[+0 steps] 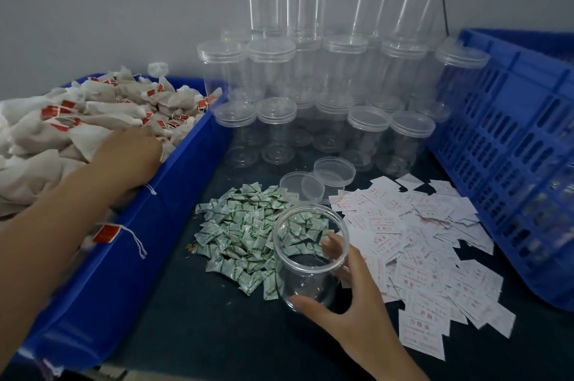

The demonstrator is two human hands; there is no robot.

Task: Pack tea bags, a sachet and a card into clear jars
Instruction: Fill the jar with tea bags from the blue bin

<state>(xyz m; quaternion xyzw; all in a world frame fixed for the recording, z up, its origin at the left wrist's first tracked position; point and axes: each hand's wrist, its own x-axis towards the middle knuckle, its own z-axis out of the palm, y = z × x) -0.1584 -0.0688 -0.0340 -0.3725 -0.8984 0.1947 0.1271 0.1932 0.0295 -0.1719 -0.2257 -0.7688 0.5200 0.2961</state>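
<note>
While right hand (351, 303) grasps the tilted jar (298, 269), left hand (130, 152) sits among tea bags (102, 110), grip hidden; tangled strings may drag extras.

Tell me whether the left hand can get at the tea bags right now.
Likely yes: the left hand rests on the tea bags heaped in the open blue tray, and nothing covers them.

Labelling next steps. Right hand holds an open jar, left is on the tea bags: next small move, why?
Probably the left hand closes on a few tea bags in the blue bin and lifts them toward the jar. The right hand grips that jar lidless and empty, and the left hand rests on the pile, grip unclear.
</note>
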